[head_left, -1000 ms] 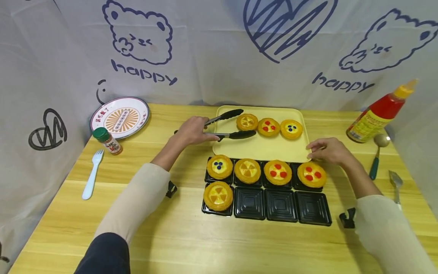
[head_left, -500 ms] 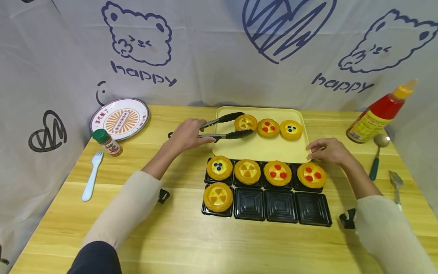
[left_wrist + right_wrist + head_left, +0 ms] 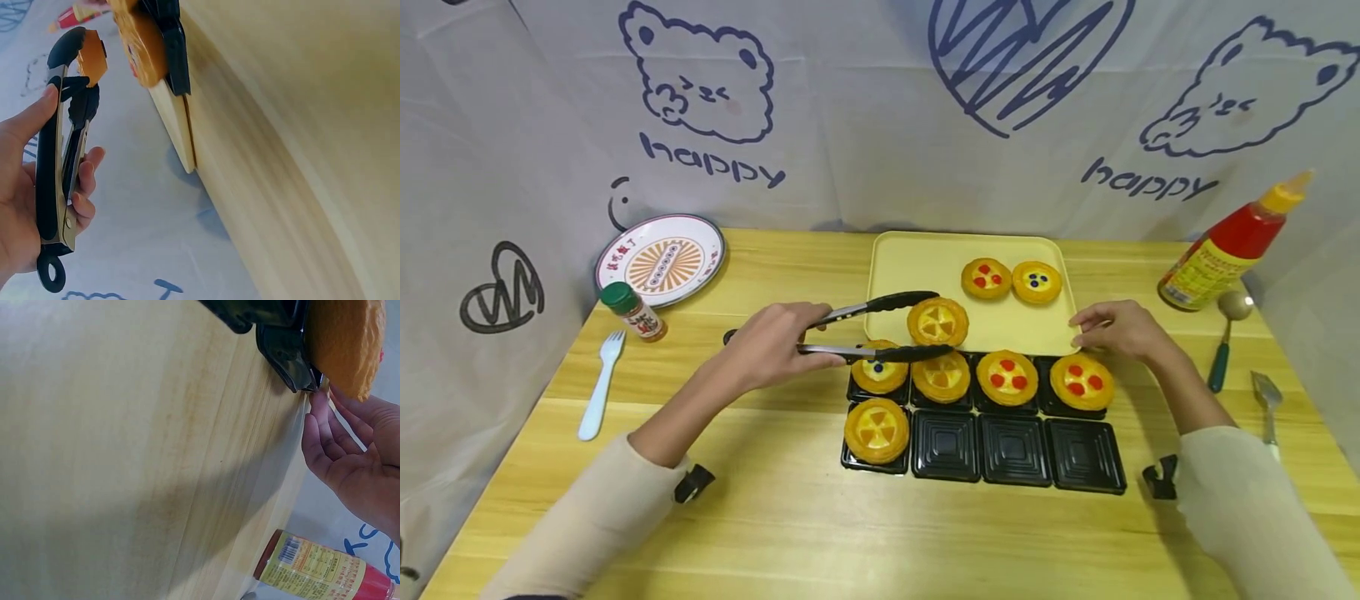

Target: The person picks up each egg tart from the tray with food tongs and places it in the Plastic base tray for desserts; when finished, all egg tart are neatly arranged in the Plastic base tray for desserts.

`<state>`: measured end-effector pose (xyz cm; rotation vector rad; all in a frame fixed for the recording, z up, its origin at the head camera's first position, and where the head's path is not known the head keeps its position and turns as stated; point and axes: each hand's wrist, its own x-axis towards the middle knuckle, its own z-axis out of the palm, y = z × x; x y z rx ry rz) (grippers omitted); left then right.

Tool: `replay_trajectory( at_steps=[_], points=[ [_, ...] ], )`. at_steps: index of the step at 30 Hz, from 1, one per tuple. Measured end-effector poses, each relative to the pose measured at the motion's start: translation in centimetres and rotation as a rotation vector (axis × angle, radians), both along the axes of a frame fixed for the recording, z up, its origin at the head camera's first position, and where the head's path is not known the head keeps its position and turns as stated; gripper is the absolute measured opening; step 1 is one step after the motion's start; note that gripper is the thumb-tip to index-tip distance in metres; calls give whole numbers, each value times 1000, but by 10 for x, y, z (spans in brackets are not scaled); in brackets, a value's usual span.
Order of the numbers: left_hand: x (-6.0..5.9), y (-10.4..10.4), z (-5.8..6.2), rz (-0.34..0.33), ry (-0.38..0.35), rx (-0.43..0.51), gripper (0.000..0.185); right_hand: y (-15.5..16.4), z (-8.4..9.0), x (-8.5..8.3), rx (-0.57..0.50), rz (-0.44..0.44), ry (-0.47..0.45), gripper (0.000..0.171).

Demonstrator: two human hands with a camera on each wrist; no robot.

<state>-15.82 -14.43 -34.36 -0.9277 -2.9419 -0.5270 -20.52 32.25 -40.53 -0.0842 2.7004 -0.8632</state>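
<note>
My left hand grips black tongs, which clamp a yellow-topped tart in the air over the near edge of the yellow tray. In the left wrist view the tongs lie in my palm with the tart between their tips. Two tarts, one with red dots and one with blue dots, remain on the tray. My right hand rests with its fingers on the tray's near right corner. Below lies a black mould tray; several of its cups hold tarts, three near ones do not.
A patterned plate, a spice jar and a white fork lie at the left. A red sauce bottle, a spoon and a server are at the right. A printed cloth backs the wooden table.
The tongs closed on the yellow-topped tart, lifted it off the tray's back row and carried it toward me, over the mould tray. My right hand stayed put.
</note>
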Motion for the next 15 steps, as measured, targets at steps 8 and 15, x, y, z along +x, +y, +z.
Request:
replay_trajectory(
  at_steps=[8, 15],
  points=[
    [39, -15, 7, -131, -63, 8, 61, 0, 1, 0, 11, 1, -8, 38],
    [54, -9, 2, -228, -105, -44, 65, 0, 1, 0, -9, -4, -24, 39]
  ],
)
